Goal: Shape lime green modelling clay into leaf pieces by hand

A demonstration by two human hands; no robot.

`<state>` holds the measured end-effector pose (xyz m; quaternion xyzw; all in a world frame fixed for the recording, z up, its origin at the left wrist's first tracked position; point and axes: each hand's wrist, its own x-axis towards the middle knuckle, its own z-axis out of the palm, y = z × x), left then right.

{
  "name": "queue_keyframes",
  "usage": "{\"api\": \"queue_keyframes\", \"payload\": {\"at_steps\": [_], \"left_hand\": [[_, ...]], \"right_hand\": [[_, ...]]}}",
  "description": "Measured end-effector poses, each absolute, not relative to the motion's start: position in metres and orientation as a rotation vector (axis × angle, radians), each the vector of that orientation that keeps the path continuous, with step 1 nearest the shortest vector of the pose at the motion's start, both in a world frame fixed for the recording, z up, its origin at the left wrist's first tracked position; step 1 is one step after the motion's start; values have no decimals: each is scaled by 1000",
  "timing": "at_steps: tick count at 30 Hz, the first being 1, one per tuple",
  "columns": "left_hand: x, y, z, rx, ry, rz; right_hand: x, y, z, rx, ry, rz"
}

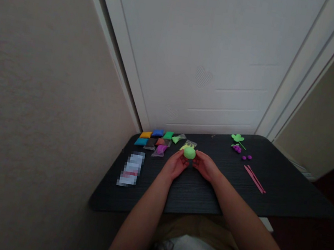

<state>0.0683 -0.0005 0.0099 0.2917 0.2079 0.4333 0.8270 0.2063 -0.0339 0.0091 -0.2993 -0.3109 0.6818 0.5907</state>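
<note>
With my left hand [176, 165] and my right hand [206, 166] I hold a light green lump [189, 152] above the desk [194, 195]; the fingertips close on its two sides, though how firmly they press I cannot tell. The lump is rounded, without visible details, so I judge the shaping only partly done. Just beyond it, a yellow packet [186, 145] is partly covered by the lump. Farther to the left lie more coloured packets [158, 133], several looking full, and a white sheet [131, 169]. To the right, two pink tools [255, 179] lie well apart from my hands. Behind them some pieces are already formed: two loose purple balls [249, 157], a purple cluster [236, 149] and a green leaf shape [237, 138].
</note>
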Motion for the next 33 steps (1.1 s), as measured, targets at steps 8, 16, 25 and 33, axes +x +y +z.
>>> {"api": "queue_keyframes", "payload": {"at_steps": [8,16,25,33], "left_hand": [[67,-3,16,616,464,885],[66,-3,15,602,454,874],[66,-3,13,619,407,849],[67,-9,22,548,333,884]], "right_hand": [[204,-35,11,-705,-743,1567],[203,-39,18,-700,-775,1581],[201,-39,19,-677,-807,1573],[200,-45,21,-648,-859,1602]]}}
